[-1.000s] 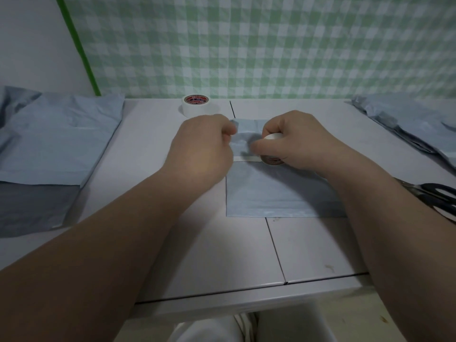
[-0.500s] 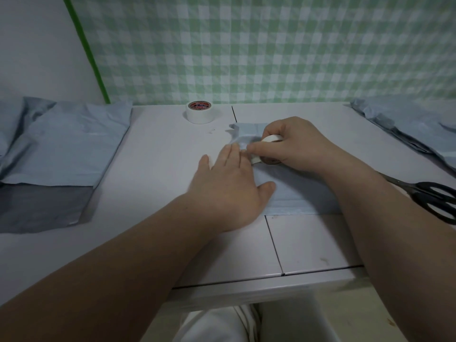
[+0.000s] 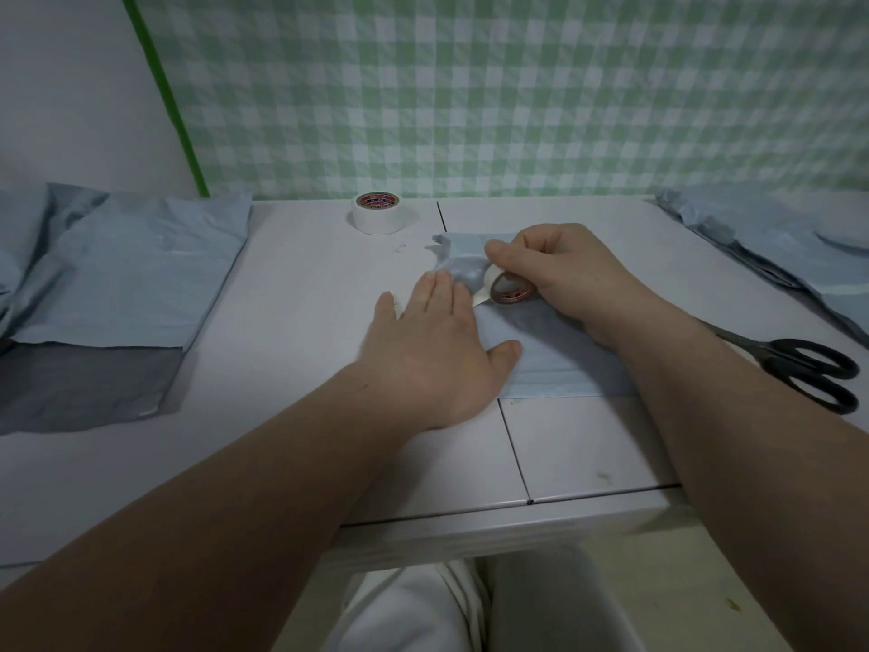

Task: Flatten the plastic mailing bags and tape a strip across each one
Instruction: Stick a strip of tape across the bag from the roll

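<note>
While my left hand point(image 3: 437, 355) presses flat on the bag point(image 3: 564, 364), fingers straight and close together, my right hand point(image 3: 569, 275) curls its fingers round the tape roll point(image 3: 510, 290), just right of those fingertips. I judge this to be the taping step: next, draw the roll rightward under steady pressure (the film looks slippery). Beyond my left fingertips the pale blue bag is crumpled; by the thumb it lies smooth.

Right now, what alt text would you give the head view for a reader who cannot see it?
A person's left hand presses flat on a pale blue mailing bag on a white table while the right hand holds a tape roll against it. A second roll, scissors and more bags lie around.
</note>
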Demonstrator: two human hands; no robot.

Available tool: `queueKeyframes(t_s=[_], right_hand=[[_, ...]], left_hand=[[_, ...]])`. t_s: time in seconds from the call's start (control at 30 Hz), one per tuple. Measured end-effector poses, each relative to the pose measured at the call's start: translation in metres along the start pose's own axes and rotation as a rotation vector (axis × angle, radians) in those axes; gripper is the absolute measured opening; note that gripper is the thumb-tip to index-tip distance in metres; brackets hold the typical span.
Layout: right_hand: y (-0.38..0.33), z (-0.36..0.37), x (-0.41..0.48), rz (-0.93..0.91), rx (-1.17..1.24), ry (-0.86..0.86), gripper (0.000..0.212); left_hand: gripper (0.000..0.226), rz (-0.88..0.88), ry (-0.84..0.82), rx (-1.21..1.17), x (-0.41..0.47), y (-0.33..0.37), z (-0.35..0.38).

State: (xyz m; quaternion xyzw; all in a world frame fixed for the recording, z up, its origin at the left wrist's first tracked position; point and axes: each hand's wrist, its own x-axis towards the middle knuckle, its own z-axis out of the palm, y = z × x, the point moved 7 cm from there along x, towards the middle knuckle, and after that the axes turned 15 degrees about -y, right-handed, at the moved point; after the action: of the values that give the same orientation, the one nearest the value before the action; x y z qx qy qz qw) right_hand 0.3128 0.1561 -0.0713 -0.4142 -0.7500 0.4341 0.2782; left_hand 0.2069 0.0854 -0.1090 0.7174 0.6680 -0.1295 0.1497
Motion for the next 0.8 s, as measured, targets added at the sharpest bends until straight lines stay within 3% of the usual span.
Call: queueKeyframes(t_s=[0.13,0.6,0.8], right_hand=[[0.0,-0.004,0.0,0.021,-0.102,0.038,0.036],[-0.008,-0.019,0.004,0.279,-0.581,-0.008,0.032],[-0.012,-0.014,0.007,0.349,-0.832,-0.012,0.01]], left_hand=[[0.078,0.005,0.002,-0.014,0.0,0.0,0.001],[0.079,0.008,0.025,-0.001,0.0,0.0,0.0],[0.079,0.016,0.024,-0.01,0.001,-0.001,0.001]])
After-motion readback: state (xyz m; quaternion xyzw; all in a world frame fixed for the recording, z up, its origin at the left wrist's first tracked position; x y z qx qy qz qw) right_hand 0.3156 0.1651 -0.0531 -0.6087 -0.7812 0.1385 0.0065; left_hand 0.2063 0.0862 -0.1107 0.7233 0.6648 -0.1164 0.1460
